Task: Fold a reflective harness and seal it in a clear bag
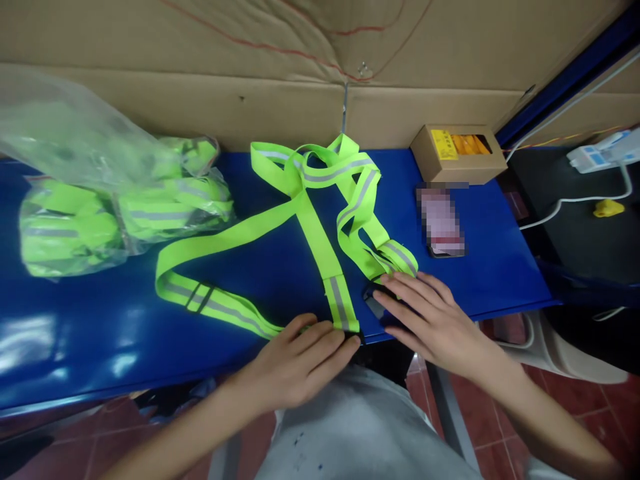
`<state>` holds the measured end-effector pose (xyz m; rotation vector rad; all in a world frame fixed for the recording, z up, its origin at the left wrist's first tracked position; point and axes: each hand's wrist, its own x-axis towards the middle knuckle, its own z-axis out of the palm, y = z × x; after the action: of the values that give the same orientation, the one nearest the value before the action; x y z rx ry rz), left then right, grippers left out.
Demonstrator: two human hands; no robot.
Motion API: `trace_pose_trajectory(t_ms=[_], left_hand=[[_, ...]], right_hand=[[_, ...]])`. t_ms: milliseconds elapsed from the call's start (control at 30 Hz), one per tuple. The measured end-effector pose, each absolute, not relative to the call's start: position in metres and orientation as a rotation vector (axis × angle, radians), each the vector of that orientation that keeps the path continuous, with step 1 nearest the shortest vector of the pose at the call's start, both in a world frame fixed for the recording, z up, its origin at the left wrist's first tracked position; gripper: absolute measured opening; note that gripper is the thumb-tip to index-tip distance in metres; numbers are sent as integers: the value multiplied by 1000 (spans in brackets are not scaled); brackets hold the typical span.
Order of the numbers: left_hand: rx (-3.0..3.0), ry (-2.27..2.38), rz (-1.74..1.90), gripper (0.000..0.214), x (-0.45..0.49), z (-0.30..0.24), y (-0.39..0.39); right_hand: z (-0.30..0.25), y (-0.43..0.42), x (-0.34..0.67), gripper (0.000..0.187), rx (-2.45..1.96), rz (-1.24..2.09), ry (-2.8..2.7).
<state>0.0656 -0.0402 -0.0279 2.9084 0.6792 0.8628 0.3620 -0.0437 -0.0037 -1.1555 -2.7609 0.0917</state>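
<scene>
Tangled, grey-striped neon-yellow harness (320,243) spreads over the blue bench (500,267) beyond the left grip (303,363), curled around one end, and the flattened right grip (435,320), whose hold I cannot tell.

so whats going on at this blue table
A person's left hand and right hand are on a yellow-green strap harness spread over the blue table, each at an end near the front edge. A black part shows beside the right fingers; how firmly either hand grips is unclear. Clear bags of similar straps lie to the left, a cardboard box to the right.
</scene>
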Motion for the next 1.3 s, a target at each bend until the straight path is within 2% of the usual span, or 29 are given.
trace_pose_trajectory(t_ms=[200,467,567,667,733,933,1167,1300], left_hand=[[2970,666,787,11,74,-38,-48],[2882,748,972,27,73,-21,-16],[2892,761,996,32,70,-14,-2],[2893,892,979,26,70,-9,8],[2904,982,864,22,72,-6,13],[2915,889,578,19,81,-3,0],[2665,682,957,15,100,-19,-48],[2660,568,972,12,105,-32,-44]], right_hand=[[-14,-10,362,55,-1053,39,-2848],[-25,7,350,57,-931,-23,-2716],[-27,7,347,41,-833,-60,-2594],[-28,7,344,21,-831,-63,-2492],[-28,6,342,15,-856,-23,-2477],[-27,-1,341,25,-866,160,-2561],[-30,-14,344,31,-914,205,-2646],[-23,-17,350,36,-991,365,-2688]])
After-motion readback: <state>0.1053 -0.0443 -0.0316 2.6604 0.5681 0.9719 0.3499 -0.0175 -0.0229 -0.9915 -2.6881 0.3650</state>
